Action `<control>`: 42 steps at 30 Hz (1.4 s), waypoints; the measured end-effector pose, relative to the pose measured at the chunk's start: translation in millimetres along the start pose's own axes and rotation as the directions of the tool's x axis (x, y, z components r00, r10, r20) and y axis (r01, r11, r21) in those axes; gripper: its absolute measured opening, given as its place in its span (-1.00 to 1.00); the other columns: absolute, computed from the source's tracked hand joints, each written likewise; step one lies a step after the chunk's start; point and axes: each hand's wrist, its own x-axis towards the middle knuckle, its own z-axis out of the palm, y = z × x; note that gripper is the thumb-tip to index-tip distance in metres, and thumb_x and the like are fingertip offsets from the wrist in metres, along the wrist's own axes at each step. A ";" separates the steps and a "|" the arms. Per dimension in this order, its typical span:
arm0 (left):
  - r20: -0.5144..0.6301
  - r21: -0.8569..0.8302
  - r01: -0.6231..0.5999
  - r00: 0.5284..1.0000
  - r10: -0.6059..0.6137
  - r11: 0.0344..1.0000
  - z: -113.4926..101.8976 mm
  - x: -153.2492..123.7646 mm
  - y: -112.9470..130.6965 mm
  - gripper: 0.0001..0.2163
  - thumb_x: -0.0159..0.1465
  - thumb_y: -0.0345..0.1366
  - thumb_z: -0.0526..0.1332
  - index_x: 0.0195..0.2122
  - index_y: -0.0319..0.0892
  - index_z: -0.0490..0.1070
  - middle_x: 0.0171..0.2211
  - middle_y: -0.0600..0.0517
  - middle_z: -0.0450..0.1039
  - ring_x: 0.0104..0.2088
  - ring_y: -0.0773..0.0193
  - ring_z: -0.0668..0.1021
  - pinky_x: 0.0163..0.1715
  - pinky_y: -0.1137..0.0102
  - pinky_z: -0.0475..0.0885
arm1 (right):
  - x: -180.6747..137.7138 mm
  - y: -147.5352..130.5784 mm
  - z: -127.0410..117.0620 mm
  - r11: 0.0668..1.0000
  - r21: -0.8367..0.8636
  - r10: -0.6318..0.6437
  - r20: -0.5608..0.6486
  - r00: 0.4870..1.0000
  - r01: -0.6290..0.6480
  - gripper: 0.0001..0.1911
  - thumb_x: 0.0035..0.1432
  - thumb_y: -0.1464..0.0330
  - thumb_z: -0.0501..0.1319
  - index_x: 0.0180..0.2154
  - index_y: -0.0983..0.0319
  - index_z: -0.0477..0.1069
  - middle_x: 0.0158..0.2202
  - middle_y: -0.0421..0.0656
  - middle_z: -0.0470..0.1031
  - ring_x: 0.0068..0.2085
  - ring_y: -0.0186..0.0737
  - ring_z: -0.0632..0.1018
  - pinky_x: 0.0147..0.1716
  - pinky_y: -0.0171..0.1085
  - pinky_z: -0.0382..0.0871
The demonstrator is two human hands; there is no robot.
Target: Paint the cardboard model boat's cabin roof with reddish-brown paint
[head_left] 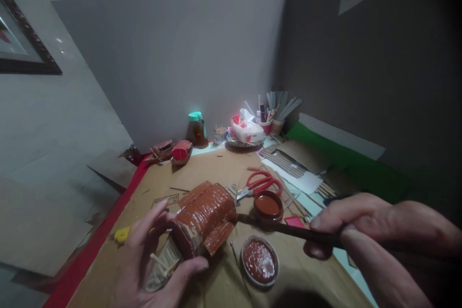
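Observation:
My left hand [151,255] grips a small cardboard model house [204,219] whose roof is coated in red-brown paint; thin wooden sticks poke out at its lower end near my palm. My right hand [364,236] pinches a long dark paintbrush [285,228], and the brush tip touches the right edge of the roof. Just below the brush sits a round lid of red-brown paint [260,261]. A second round dish of the same paint [267,205] lies behind the brush.
Red-handled scissors [262,184] lie behind the paint dish on the cardboard-covered table [202,166]. At the back stand a teal-capped bottle [197,129], a tissue pack [247,130], cups of brushes [270,120] and two small red models [173,150]. Corrugated strips and green sheet [325,149] lie right.

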 end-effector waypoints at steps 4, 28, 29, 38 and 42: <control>0.030 0.021 -0.001 1.000 0.001 1.000 -1.7 2.5 -4.4 -0.37 0.04 0.22 0.49 0.14 0.28 0.46 0.05 0.21 0.53 0.03 0.30 0.59 0.11 0.48 0.50 | 2.0 -5.8 9.2 0.999 -0.021 -0.043 -0.072 0.996 0.041 -0.87 0.26 0.34 0.34 -0.35 0.01 0.46 -0.40 -0.20 0.57 -0.45 -0.13 0.65 -0.53 -0.20 0.59; 0.187 -0.238 0.454 0.889 -0.418 0.859 5.5 0.8 -12.0 -0.06 -0.08 -0.19 0.51 0.36 0.12 0.18 0.02 0.07 0.37 0.09 0.06 0.55 0.40 0.00 0.21 | 27.0 -4.9 1.9 0.989 0.044 -0.133 -0.167 0.977 0.142 -0.83 0.28 0.44 0.35 -0.39 0.18 0.47 -0.35 -0.16 0.59 -0.37 -0.26 0.64 -0.46 -0.33 0.55; 0.191 -0.244 0.456 0.888 -0.418 0.856 4.9 0.3 -11.3 -0.02 -0.08 -0.20 0.50 0.39 0.11 0.13 0.02 0.06 0.36 0.11 0.05 0.54 0.41 0.01 0.19 | 26.4 -4.5 1.5 0.990 0.054 -0.121 -0.167 0.979 0.132 -0.83 0.28 0.44 0.35 -0.39 0.18 0.47 -0.34 -0.15 0.59 -0.36 -0.24 0.64 -0.45 -0.31 0.56; 0.282 -0.234 0.538 0.834 -0.474 0.809 1.8 -6.2 -16.8 0.08 -0.08 -0.21 0.47 0.46 -0.04 0.00 0.16 -0.09 0.33 0.25 -0.07 0.47 0.36 0.04 0.26 | 25.4 -2.8 -0.7 0.994 0.096 -0.025 -0.193 0.981 0.044 -0.82 0.23 0.33 0.41 -0.38 0.16 0.47 -0.31 -0.14 0.63 -0.39 -0.21 0.65 -0.44 -0.25 0.59; 0.324 -0.209 0.538 0.826 -0.461 0.817 -0.6 -8.1 -22.8 0.06 -0.10 -0.17 0.50 0.43 -0.07 0.06 0.21 -0.16 0.35 0.28 -0.12 0.46 0.36 0.01 0.29 | 28.9 -0.4 -2.0 0.990 0.140 0.015 -0.204 0.979 0.014 -0.81 0.21 0.32 0.44 -0.38 0.14 0.46 -0.31 -0.14 0.63 -0.34 -0.14 0.66 -0.45 -0.21 0.61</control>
